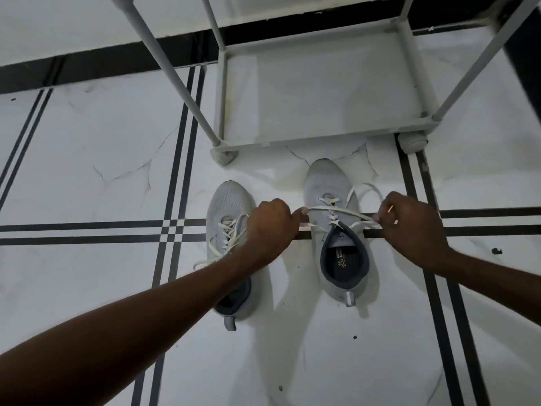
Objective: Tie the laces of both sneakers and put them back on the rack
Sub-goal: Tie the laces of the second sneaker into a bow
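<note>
Two light grey sneakers stand side by side on the floor, toes pointing at the rack. The right sneaker (328, 183) has its white laces (336, 210) pulled taut sideways across the tongue. My left hand (270, 227) pinches one lace end just left of that shoe. My right hand (409, 221) grips the other end on the shoe's right side, with a loop arcing above it. The left sneaker (227, 203) lies partly under my left forearm, its laces (231, 238) loose and trailing to the floor.
A grey metal shoe rack (319, 139) stands just beyond the shoes, its bottom shelf bare and its poles (164, 65) rising toward me. The floor (87, 171) is white marble tile with black stripes. A black skirting runs along the far wall.
</note>
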`<move>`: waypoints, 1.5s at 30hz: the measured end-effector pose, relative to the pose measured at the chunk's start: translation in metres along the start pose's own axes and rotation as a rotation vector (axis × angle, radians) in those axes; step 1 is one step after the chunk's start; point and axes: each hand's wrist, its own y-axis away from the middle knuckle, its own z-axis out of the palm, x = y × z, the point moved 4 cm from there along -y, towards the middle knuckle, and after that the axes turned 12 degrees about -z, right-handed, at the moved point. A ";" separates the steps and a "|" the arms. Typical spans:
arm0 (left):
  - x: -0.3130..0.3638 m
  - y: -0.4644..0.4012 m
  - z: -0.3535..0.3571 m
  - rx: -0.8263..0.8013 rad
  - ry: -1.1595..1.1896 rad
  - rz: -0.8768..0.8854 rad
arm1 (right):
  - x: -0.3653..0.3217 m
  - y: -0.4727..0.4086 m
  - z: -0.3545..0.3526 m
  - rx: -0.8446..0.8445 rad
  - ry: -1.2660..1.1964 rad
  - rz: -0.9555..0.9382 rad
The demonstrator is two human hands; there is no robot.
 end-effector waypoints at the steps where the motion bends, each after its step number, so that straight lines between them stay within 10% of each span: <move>1: -0.005 0.001 0.010 -0.206 0.202 -0.167 | -0.002 0.000 0.005 -0.062 -0.125 0.137; 4: 0.001 0.001 0.025 -0.516 0.747 -0.408 | -0.016 -0.002 0.021 -0.259 -0.728 0.595; 10: 0.034 -0.016 0.015 -0.525 0.978 -0.308 | -0.025 -0.033 0.009 -0.275 -1.000 0.587; 19: 0.074 -0.011 0.005 -0.699 0.703 0.030 | -0.068 -0.075 -0.042 -0.049 -0.802 -0.017; 29: 0.061 -0.017 -0.027 -0.822 0.708 0.166 | -0.062 -0.066 -0.007 -0.337 -0.728 0.062; 39: 0.060 0.007 -0.035 0.254 0.113 0.697 | -0.069 -0.059 0.009 -0.702 -0.930 0.168; 45: 0.038 -0.009 -0.036 0.133 0.535 0.282 | -0.048 -0.068 -0.018 -0.035 -0.551 0.011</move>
